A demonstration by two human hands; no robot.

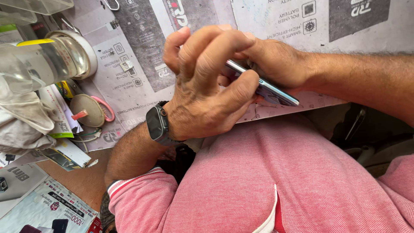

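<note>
Both hands together on a slim phone (276, 92), held edge-up just above the bench (302, 26) near its front edge. Left hand (207, 86) w/ wristwatch (156, 123) wraps it; right hand (276, 60) grips from behind.

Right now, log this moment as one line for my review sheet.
left hand: gripping phone edge | right hand: supporting phone from behind | phone: tilted, above printed mat | left wrist: smartwatch

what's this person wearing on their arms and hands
Both hands are bare, no gloves or rings visible. The left hand has a dark square-faced smartwatch on its wrist, and a short pink knit sleeve with white-and-red striped cuff. The right hand has a bare forearm.
</note>
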